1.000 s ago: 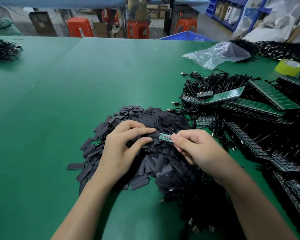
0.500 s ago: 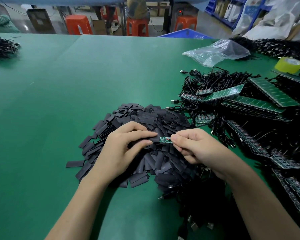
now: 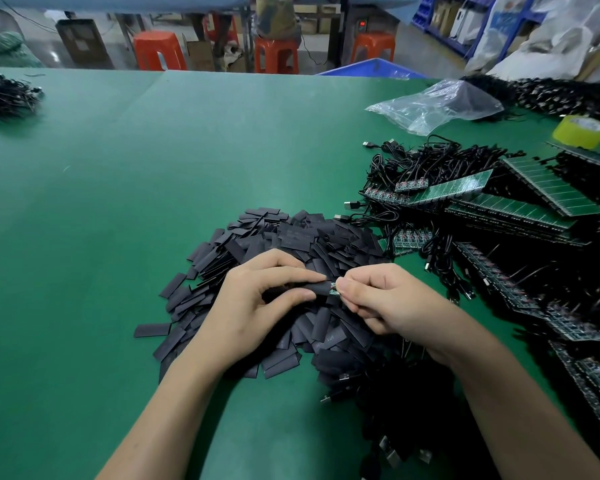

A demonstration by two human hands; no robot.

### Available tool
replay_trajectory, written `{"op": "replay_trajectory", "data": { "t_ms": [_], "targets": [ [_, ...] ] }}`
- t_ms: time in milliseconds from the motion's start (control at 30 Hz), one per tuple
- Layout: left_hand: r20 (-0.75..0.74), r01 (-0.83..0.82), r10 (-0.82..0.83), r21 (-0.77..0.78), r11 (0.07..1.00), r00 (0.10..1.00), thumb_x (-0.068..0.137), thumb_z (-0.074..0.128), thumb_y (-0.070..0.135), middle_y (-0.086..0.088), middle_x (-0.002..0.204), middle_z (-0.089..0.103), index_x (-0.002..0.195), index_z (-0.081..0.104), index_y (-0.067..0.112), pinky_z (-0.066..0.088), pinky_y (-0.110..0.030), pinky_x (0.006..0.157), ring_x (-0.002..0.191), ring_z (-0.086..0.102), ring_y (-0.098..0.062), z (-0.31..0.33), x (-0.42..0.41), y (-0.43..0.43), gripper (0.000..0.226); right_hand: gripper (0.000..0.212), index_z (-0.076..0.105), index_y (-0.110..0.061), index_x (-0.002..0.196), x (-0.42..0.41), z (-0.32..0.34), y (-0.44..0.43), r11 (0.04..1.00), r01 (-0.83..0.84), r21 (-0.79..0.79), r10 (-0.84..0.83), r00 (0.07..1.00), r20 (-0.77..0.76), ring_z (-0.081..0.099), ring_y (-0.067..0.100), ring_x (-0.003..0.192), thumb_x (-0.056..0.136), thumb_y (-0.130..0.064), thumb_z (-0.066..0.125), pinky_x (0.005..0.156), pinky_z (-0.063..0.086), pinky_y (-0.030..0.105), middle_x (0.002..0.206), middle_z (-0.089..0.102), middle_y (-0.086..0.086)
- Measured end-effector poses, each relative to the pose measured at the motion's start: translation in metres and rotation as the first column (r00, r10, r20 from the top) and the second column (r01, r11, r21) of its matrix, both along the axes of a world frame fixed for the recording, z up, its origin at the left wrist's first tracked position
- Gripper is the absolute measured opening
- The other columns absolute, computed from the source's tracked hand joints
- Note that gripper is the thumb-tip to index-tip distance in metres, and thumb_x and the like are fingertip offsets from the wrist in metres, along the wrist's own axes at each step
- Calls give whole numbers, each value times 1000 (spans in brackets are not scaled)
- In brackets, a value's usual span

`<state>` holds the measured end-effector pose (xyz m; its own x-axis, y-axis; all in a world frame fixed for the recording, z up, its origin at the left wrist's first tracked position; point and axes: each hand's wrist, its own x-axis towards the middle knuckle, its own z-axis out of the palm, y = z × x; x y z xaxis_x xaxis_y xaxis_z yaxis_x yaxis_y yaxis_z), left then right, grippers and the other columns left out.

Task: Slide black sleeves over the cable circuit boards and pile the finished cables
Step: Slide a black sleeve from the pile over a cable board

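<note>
Circuit board (image 3: 333, 290): sliver exposed between both hands, long axis 9-to-3 | black sleeve (image 3: 314, 288): at its 9 o'clock, covering most of it, pinched by left hand (image 3: 253, 306) | right hand (image 3: 388, 299): pinches board's 3 o'clock end | sleeve pile (image 3: 291, 237): beneath.

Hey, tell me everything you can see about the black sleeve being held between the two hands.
The sleeve is a short, matte black, flattened tube, plastic by the look. It lies roughly level over the pile of loose sleeves. The left hand pinches it between thumb and fingers, hiding most of its left part. Its right end is pushed over a small green circuit board, of which only a thin strip shows, pinched by the right hand.
</note>
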<state>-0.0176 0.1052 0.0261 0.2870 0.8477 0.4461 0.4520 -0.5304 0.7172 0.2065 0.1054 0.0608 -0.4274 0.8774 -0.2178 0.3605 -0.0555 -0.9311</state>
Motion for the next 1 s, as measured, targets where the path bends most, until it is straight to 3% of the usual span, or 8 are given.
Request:
{"op": "replay_trajectory", "data": {
  "t_ms": [300, 467, 567, 700, 767, 867, 1000],
  "targets": [
    [26, -22, 21, 37, 999, 999, 92, 74, 22, 11, 102, 66, 111, 80, 20, 47, -18, 86, 97, 66, -12, -2, 2, -1, 20, 34, 60, -17, 75, 4, -7, -4, 999, -31, 10, 32, 994, -100, 25, 9, 47, 104, -31, 52, 45, 23, 16, 56, 30, -8],
    [29, -7, 6, 56, 998, 1000, 92, 73, 22, 11, 102, 66, 111, 79, 20, 47, -16, 83, 95, 66, -11, -4, 2, -1, 20, 28, 63, -23, 79, 5, -9, -5, 979, -22, 205, -9, 989, 148, 39, 11, 53, 98, -39, 52, 55, 32, 30, 54, 42, -10],
    [15, -9, 7, 77, 997, 1000, 93, 73, 22, 9, 101, 66, 112, 79, 19, 49, -19, 81, 93, 66, -13, -6, 3, -1, 20, 25, 67, -28, 83, 2, -13, -6, 971, 24, 238, -62, 986, 156, 41, 16, 58, 97, -41, 51, 60, 33, 38, 58, 45, -9],
    [-17, -20, 22, 123, 992, 1000, 93, 73, 23, 8, 102, 65, 114, 79, 19, 51, -25, 81, 93, 65, -14, -8, 2, -1, 22, 26, 67, -29, 82, -1, -18, -6, 969, 51, 241, -85, 987, 136, 40, 18, 57, 93, -45, 49, 59, 32, 38, 56, 44, -8],
    [-25, -21, 25, 147, 989, 999, 91, 77, 23, 7, 100, 64, 114, 79, 19, 52, -26, 80, 91, 64, -13, -8, 3, -1, 24, 27, 66, -24, 80, -2, -20, -5, 981, 61, 185, -71, 996, 48, 35, 15, 54, 93, -42, 50, 55, 29, 34, 55, 41, -9],
    [-10, -26, 28, 176, 984, 1000, 88, 79, 23, 6, 97, 64, 111, 80, 19, 51, -24, 77, 87, 64, -12, -7, 4, -1, 24, 28, 65, -20, 79, -2, -20, -5, 990, 48, 129, -44, 998, -34, 32, 11, 52, 94, -39, 51, 50, 29, 23, 55, 39, -11],
    [51, -35, 27, 161, 986, 998, 88, 78, 24, 9, 96, 66, 107, 81, 19, 50, -20, 78, 89, 65, -11, -4, 6, -2, 20, 30, 64, -20, 79, -1, -20, -6, 989, 33, 147, -27, 999, -45, 31, 11, 52, 94, -42, 51, 50, 28, 24, 55, 38, -11]
  ]
}}
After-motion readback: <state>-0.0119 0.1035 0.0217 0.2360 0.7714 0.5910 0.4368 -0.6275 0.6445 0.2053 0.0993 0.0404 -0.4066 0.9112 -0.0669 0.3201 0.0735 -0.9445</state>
